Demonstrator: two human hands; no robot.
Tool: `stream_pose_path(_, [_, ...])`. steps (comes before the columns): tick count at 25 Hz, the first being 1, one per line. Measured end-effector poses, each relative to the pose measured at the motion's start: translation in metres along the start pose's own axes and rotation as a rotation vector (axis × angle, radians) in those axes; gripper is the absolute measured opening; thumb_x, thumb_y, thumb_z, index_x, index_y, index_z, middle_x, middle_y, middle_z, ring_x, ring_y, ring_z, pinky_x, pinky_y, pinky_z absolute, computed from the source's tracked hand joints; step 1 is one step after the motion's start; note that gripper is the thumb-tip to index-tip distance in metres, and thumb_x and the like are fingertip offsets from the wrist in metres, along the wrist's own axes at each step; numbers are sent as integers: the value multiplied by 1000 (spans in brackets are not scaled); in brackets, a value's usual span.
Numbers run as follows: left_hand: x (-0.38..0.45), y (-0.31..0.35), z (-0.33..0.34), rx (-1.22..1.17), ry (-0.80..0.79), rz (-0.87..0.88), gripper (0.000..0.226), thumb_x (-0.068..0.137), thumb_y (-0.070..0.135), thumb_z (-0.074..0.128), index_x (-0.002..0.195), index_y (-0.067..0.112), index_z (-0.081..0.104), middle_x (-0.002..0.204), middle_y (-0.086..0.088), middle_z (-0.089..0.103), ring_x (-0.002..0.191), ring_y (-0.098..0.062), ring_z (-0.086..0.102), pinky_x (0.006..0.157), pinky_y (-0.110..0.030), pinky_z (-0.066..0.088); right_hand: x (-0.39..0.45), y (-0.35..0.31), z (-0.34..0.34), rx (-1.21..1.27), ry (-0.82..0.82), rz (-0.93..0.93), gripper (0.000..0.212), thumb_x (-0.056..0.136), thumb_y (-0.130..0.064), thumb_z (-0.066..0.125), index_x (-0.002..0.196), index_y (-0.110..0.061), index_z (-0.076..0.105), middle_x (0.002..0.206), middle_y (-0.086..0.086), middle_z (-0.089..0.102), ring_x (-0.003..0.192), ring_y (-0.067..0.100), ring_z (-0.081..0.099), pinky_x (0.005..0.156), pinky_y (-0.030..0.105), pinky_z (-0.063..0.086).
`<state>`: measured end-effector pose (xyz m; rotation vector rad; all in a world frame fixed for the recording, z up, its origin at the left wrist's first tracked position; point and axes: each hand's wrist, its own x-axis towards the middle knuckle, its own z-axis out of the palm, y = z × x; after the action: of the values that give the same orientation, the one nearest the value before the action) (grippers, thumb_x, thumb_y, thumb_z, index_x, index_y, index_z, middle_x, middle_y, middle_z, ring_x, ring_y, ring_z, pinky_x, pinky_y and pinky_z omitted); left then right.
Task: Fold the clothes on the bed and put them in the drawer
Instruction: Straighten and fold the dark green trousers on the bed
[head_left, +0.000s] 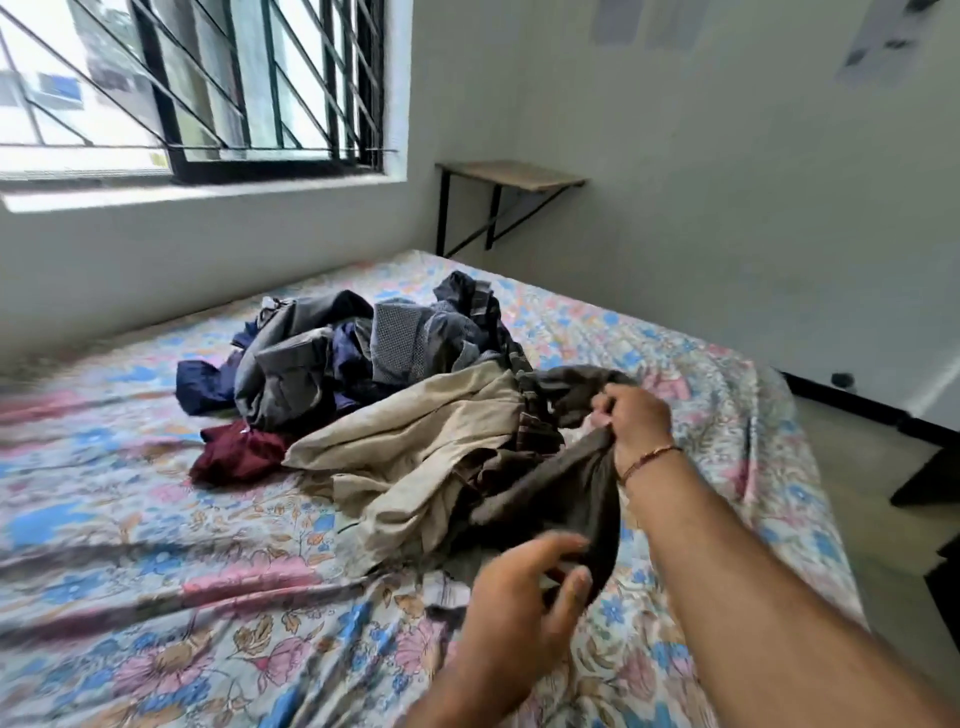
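— Right hand (636, 423) pinching the dark grey garment (566, 483) at the pile's (363, 364) near edge, on the bed (156, 519). Left hand (524, 597)?
— Spread, reaching just beneath. Best to grip the opposite edge, lift clear, shake flat.

Bright daylight from the window (192, 88); motion blur smears the left edge.

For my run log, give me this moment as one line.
step: picking first garment | right hand: grips dark grey garment | left hand: reaching for it | pile: unfolded on bed
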<state>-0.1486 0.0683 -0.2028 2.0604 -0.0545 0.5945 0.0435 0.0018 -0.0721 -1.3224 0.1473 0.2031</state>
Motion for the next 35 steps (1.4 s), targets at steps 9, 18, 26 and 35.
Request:
stream_pose_path(9, [85,-31,-16,653,12,-123,76,87,29,67,156,36,36,146,-8,45,131,-35,44,96,-49,52,-95,-116,-86,64,171,-295,30,97,3,44,75,-17,39,64,4,38,36,8,37,37,13,24])
stream_pose_path(18, [127,146,-9,129,146,22,13,84,9,48,82,10,60,80,-8,67,83,-37,60,68,-40,42,-103,-105,-168,-1210,464,-418,59,84,-51,71,120,-6,58,127,21,59,121,43,55,98,49,47])
stream_pose_path(26, [10,158,10,-253,-8,329,23,87,1,56,94,17,72,94,5,74,91,-12,69,82,-28,54,-180,10,-181,-344,-456,-480,34,93,5,63,117,-17,71,115,-4,76,112,11,69,93,26,54])
stream_pose_path(35, [-88,58,59,328,-372,17,37,78,41,56,114,34,66,107,3,74,103,-27,68,81,-38,57,-217,172,-287,-759,621,-340,21,92,-7,65,103,-24,67,102,-2,72,94,19,68,81,28,51])
